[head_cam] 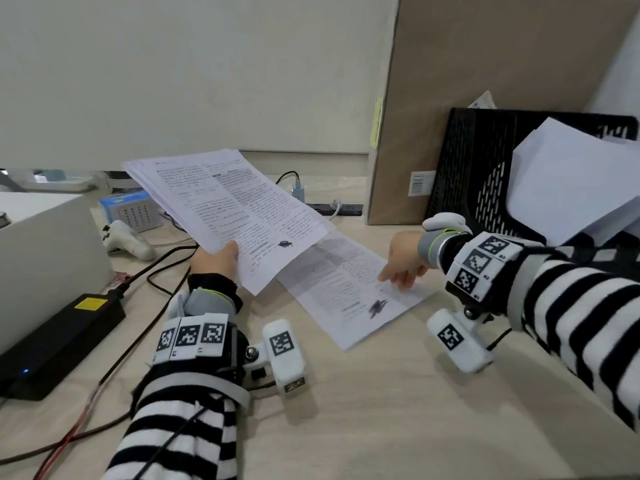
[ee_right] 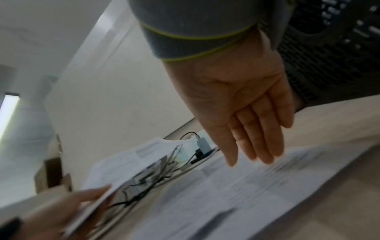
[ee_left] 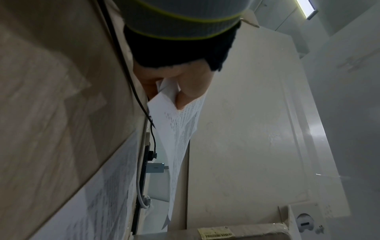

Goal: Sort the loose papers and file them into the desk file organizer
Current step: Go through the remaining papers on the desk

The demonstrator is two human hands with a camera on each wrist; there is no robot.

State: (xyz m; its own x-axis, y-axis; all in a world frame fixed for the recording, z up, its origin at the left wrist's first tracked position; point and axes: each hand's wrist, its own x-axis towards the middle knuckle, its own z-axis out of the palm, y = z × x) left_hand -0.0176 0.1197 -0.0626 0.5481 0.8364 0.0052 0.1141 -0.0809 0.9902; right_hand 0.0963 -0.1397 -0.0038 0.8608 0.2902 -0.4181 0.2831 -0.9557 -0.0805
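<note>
Lay flat on the desk (head_cam: 381, 410), one printed sheet (head_cam: 349, 289), right under the flat, extended fingers of the right hand (head_cam: 403, 259). Best slid toward the edge, then lifted. Gripped a fanned stack of papers (head_cam: 221, 206) in the left hand (head_cam: 216, 259), thumb on top. Stood beyond the right wrist, the black file organizer (head_cam: 485, 174), already holding white sheets.

A pale wood-grain surface (head_cam: 381, 410) is backed by a plain off-white wall (head_cam: 173, 64). A tall brown board (head_cam: 485, 81) is leaned at the right. A ceiling light strip (ee_left: 308, 9) is lit overhead.
</note>
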